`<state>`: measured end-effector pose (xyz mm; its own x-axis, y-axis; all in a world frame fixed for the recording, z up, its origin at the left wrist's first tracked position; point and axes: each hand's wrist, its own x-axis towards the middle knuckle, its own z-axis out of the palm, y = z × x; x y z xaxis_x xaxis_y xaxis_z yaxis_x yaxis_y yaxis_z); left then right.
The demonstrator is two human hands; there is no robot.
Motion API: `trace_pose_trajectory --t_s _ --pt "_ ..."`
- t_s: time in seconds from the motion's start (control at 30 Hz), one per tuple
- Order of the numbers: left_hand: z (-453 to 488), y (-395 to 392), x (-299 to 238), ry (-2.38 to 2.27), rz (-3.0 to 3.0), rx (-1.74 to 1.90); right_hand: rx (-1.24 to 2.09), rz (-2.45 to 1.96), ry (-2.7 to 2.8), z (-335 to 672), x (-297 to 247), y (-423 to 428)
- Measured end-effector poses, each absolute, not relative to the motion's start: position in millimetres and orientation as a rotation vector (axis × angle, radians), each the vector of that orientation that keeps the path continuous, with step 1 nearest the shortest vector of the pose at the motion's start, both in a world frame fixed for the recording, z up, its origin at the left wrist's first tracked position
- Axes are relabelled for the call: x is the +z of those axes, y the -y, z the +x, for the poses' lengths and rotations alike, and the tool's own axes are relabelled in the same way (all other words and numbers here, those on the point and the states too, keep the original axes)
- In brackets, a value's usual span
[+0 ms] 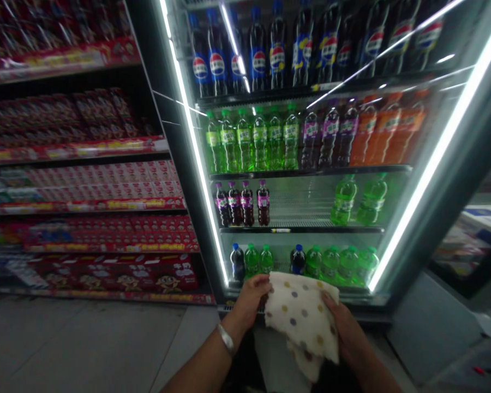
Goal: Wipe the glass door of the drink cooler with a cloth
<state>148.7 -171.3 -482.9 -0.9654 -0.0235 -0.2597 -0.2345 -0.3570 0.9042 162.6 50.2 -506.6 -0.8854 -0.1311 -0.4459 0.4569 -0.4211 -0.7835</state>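
Both hands, the left hand [251, 300] and right hand [347, 327], grip closed on a polka-dot cloth [300, 322] before the open drinks cooler [298, 164], where a careless swipe could topple the bottom-shelf bottles [331, 262].

The cooler shelves [306, 171] carry the drinks. Towards 12 o'clock, the top one holds a row of dark cola bottles [258, 52]. Below stand green bottles [251, 139], then purple bottles [329, 136] and orange bottles [387, 131] towards 2 o'clock. The third shelf bears four small purple bottles [241, 203] and two green ones well apart. The lowest holds green and blue-capped bottles [331, 263].
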Motion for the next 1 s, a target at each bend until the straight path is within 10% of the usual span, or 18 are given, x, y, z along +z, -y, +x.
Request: trace_pose_trajectory --t_s 1.0 --pt "171.5 134.2 -471.4 -2.593 0.205 1.732 -2.324 -0.01 -1.953 170.6 -502.7 -26.6"
